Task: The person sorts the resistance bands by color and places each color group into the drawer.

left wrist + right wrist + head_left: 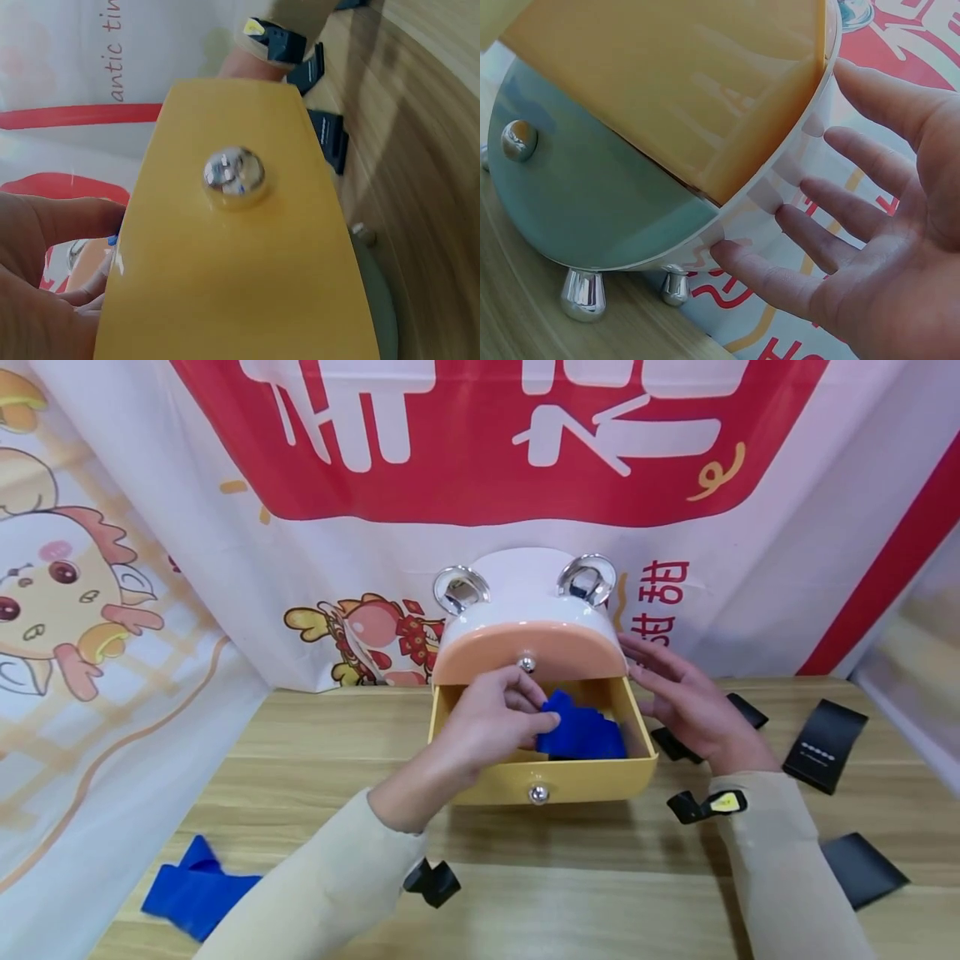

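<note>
A small rounded storage box (525, 572) with a white shell and silver ring ears stands on the table. Its yellow middle drawer (491, 785) is pulled out. Over that drawer, my left hand (491, 718) pinches the edge of a blue cloth (581, 735), which lies partly inside. Most of the cloth is hidden behind the drawer front in the left wrist view. My right hand (900, 210) has its fingers spread, fingertips at the white side of the box. Below the yellow drawer, the green drawer (592, 172) is closed; the peach drawer (480, 652) above is closed too.
Another blue cloth (197, 893) lies at the table's front left. On the right are a black packet (825, 743) with white print, a plain black piece (862, 868) and a further black item (746, 710). A printed curtain (360, 560) hangs right behind the box.
</note>
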`<state>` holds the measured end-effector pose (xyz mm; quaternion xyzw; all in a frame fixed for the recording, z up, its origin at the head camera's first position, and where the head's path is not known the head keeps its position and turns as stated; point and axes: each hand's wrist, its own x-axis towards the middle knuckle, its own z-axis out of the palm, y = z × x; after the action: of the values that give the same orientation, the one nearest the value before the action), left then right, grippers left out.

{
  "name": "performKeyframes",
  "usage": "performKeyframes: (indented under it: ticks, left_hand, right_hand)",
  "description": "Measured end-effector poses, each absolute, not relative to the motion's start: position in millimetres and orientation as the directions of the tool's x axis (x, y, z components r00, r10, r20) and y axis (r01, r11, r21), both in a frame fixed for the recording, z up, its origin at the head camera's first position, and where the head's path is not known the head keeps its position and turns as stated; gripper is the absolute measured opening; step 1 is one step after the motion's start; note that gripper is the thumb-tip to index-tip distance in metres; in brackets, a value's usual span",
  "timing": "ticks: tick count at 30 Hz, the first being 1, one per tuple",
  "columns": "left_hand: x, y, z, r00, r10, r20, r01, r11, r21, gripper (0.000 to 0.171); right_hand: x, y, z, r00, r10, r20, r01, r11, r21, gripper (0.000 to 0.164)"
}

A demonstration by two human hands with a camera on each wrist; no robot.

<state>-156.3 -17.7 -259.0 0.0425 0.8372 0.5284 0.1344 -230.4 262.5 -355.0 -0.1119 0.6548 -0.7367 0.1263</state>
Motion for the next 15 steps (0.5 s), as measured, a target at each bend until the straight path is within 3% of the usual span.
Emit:
performKeyframes:
  ticks: [9, 15]
  left_hand:
    - [-159, -40, -271, -0.983, 0.172, -0.070, 0.037, 0.549, 0.835, 0.014]
    - [-165, -46, -277, -0.980, 0.196, -0.017, 0.129, 0.708, 0.695, 0.016]
  right_hand:
    - [-229, 264, -357, -0.937, -0.350, 0.004, 0.046, -0.135, -0.990, 0.059]
    - [-230, 262, -357, -0.938, -0.347, 0.002, 0.050, -0.142, -0.989, 0.059]
